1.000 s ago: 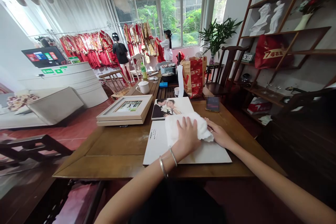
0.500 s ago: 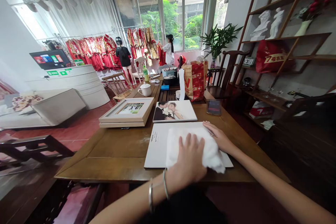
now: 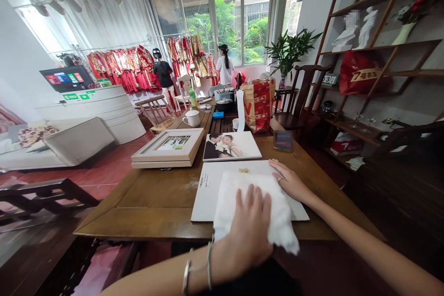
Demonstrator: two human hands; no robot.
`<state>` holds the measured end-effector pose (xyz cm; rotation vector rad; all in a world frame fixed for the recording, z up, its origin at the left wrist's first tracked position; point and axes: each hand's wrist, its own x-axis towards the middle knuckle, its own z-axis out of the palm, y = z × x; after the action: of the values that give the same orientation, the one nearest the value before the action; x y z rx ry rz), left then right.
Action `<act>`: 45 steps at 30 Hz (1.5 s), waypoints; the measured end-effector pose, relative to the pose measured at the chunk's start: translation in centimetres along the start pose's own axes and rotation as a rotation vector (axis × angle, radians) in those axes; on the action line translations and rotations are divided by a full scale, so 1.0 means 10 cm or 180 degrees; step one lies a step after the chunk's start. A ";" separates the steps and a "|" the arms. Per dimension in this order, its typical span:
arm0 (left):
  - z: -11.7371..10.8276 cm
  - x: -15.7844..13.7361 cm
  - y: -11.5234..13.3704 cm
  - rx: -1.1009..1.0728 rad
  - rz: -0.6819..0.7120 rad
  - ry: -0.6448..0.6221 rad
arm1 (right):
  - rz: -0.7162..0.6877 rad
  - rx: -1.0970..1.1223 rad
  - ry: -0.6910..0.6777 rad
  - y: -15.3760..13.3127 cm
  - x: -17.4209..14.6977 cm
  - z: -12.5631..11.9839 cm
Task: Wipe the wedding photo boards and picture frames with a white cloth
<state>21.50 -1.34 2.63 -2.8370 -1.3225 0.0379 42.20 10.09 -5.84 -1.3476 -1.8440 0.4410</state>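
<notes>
My left hand [image 3: 251, 226] holds a bunched white cloth [image 3: 229, 194] from above against a white panel [image 3: 204, 203], its fingers laid over the cloth and its thumb hidden. The cloth hangs past the panel's near edge. Printed text and a barcode run along the panel's left side, and a small tan patch [image 3: 243, 170] shows on it near the far edge. On the panel's right part rests my right hand [image 3: 289, 182], fingers stretched out and a ring on one of them. Just beyond lies a wedding photo print [image 3: 243, 145].
Left on the wooden table [image 3: 145, 203] are stacked light-wood frames [image 3: 168, 148]. Farther back stand a white lidded mug [image 3: 191, 118], a bottle [image 3: 193, 98], a red-and-tan paper bag [image 3: 258, 106] and a dark small object [image 3: 283, 141]. Two people stand by racks of red garments [image 3: 121, 69].
My left hand and the cloth have slid towards me, past the panel's near edge. The tan patch has come into view. My right hand stays at the panel's right side.
</notes>
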 end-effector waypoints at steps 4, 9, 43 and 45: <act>-0.01 -0.18 0.05 -0.0247 0.0017 -0.0156 | 0.0025 -0.0043 -0.0022 -0.01 0.00 0.00; -0.04 0.33 -0.34 -0.0191 -0.0382 0.0203 | 0.0031 -0.0001 -0.0075 0.01 0.00 -0.01; 0.06 0.26 -0.97 -0.0180 -0.0565 0.0254 | 0.0086 -0.0242 -0.0221 -0.10 -0.02 -0.05; 0.06 0.06 -0.88 -0.0178 -0.0612 0.0172 | 0.0079 -0.0259 -0.0210 -0.11 -0.02 -0.04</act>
<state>15.07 4.77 2.19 -2.7185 -1.6013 -0.0781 41.88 9.45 -4.91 -1.4271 -1.9190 0.4321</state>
